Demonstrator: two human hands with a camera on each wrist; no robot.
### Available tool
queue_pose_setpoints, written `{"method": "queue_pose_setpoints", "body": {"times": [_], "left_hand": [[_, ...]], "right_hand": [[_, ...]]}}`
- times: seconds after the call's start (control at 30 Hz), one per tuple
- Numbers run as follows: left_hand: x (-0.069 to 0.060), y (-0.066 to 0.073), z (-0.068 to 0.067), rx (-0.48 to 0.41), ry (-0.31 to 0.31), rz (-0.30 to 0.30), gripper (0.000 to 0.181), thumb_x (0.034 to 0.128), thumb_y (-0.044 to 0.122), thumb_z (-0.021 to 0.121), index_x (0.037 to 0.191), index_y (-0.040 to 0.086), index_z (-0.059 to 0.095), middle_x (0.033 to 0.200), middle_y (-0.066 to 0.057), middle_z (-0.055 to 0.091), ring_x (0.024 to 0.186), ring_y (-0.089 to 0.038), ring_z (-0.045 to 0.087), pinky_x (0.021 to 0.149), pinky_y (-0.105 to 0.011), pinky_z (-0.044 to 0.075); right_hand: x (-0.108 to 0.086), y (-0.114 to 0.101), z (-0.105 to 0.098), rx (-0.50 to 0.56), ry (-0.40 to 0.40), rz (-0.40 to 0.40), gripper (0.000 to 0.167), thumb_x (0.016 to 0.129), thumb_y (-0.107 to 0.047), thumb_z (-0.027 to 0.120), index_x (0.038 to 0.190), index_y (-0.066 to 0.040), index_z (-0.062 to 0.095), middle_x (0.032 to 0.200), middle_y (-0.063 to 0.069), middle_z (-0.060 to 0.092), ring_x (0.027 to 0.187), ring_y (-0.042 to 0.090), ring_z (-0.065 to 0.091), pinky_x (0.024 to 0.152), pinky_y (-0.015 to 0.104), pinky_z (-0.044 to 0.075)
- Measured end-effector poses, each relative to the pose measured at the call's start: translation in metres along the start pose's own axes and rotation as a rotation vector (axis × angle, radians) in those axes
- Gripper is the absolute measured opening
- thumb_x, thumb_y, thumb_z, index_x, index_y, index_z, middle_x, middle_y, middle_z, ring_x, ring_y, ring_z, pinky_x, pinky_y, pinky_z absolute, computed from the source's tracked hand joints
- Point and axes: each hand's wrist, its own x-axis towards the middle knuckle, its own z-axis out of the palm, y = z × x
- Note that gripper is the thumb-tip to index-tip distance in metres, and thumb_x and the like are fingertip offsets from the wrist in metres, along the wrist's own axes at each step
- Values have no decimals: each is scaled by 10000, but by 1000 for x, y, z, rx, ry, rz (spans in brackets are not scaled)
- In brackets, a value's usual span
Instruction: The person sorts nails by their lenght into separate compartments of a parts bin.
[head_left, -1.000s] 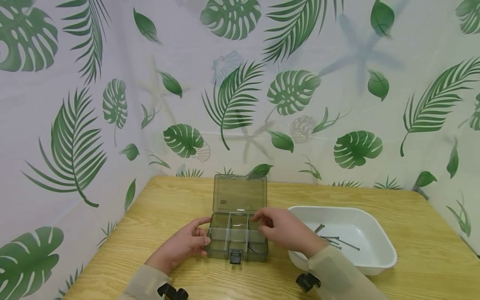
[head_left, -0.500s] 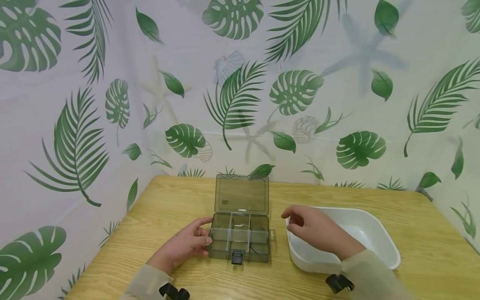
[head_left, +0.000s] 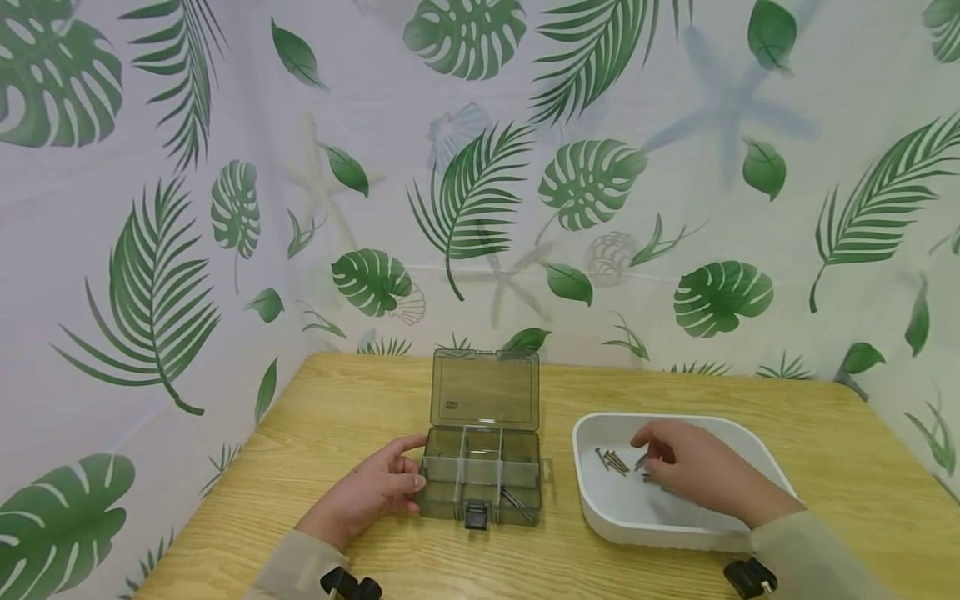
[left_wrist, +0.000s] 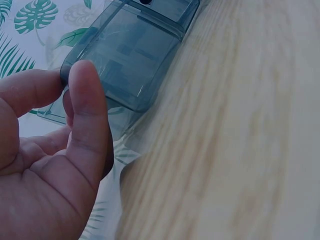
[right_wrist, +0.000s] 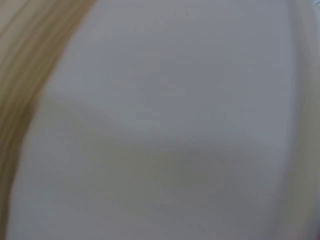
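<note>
While the left hand [head_left: 380, 483] is resting unclenched against the box [head_left: 481, 460] at left, the right hand [head_left: 696, 468], grip unclear, is hovering at nails [head_left: 615, 462] in the right-hand tray [head_left: 637, 532], a loose pinch risking drops.

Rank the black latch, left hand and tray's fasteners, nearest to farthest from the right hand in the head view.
1. Fasteners: in the white tray, beside the right hand.
2. Black latch: front of the box.
3. Left hand: at the box's left side.
</note>
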Motion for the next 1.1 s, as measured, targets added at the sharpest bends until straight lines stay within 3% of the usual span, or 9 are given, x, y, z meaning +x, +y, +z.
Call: {"method": "queue_pose_setpoints", "body": {"times": [0.3, 0.5, 0.67, 0.93, 1.1], "left_hand": [[-2, 1, 2, 3, -4, -8, 701, 1022, 107, 605, 1607, 83, 218, 979, -88, 496, 799, -200, 529, 735, -351, 566], [-1, 0, 2, 5, 5, -6, 701, 1020, 95, 602, 1607, 81, 218, 978, -85, 493, 804, -198, 531, 730, -351, 569], [-1, -1, 2, 11, 8, -7, 712, 1014, 100, 614, 1607, 80, 220, 977, -83, 486, 810, -197, 527, 734, -354, 571], [-1, 1, 2, 6, 11, -5, 720, 1009, 111, 626, 1605, 75, 226, 976, -83, 485, 815, -201, 528, 732, -357, 570], [-1, 1, 2, 0, 17, -3, 707, 1011, 99, 620, 1603, 76, 235, 981, -93, 494, 816, -207, 531, 734, -359, 570]], "right_hand": [[-8, 40, -5, -114, -75, 20, 274, 862, -44, 725, 1134, -72, 704, 962, -8, 631, 888, 175, 570, 765, 424, 509], [-9, 55, -2, -136, -132, 74, 296, 853, 2, 682, 1135, -84, 710, 900, -19, 602, 839, 175, 537, 755, 417, 499], [-9, 61, 3, -124, -172, 144, 363, 837, 38, 659, 1164, -116, 696, 878, -14, 581, 823, 196, 508, 763, 417, 474], [-9, 63, 6, -114, -214, 191, 507, 833, 107, 574, 1267, -144, 645, 887, 7, 568, 820, 212, 506, 755, 420, 457], [-9, 63, 7, -116, -223, 194, 499, 850, 101, 557, 1279, -151, 611, 866, 6, 568, 799, 206, 518, 740, 412, 461]]}}
